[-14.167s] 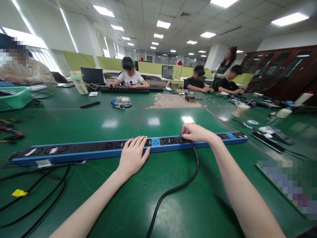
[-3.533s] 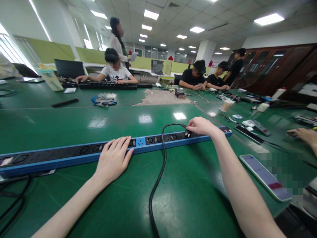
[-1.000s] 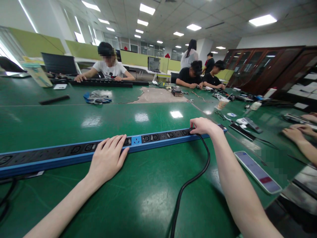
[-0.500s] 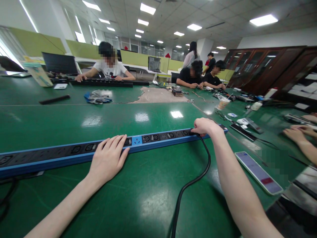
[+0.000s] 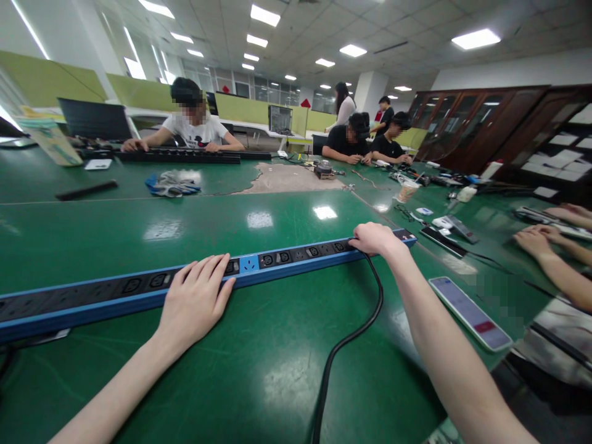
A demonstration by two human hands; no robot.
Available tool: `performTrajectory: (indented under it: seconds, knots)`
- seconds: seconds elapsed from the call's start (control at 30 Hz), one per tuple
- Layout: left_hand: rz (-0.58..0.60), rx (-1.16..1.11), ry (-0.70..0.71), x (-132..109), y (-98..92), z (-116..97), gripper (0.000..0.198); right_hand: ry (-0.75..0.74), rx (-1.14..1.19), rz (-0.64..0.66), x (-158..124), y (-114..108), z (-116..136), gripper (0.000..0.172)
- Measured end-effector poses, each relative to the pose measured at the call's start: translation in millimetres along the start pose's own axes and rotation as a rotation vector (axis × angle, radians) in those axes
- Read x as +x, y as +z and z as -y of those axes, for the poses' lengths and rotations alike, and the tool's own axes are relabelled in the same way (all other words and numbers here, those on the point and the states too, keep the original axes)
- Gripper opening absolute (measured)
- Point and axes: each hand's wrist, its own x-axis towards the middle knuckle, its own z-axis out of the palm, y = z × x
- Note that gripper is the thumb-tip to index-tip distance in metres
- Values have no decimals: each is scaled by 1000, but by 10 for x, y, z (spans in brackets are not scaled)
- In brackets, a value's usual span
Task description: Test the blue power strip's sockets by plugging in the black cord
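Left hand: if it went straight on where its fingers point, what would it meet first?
The left hand rests on the strip; beyond it, the way looks free over the green table to the tan patch, though depth is unclear.

Across the desk (image 5: 222,382) before us lies a power strip (image 5: 296,263), our left hand (image 5: 197,299) on it, our right hand (image 5: 374,238) at its right end. The cable (image 5: 328,372) runs from there toward us, left of a phone (image 5: 470,313); gloves (image 5: 172,184) lie behind.
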Motion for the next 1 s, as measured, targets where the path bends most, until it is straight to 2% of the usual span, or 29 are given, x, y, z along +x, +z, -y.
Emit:
performTrajectory:
  seconds: [0.17,0.37,0.53,0.77,0.83,0.93,1.0]
  knots:
    - [-7,5,12,0,-10,7,61,-40,-23,22,50,1,-62,40]
    - [16,27,15,-2,-6,14,61,-25,-14,-22,7,88,-110,47]
    - [20,38,12,-3,1,14,61,-43,28,29,60,115,-173,43]
    - [13,44,20,0,2,12,61,-32,72,-98,0,285,-180,43]
    - [8,44,22,1,4,13,61,-31,101,-59,43,258,-206,40]
    - [4,44,23,3,6,18,61,-50,217,83,119,180,-263,36]
    - [5,47,26,6,5,20,61,-69,296,133,134,146,-287,35]
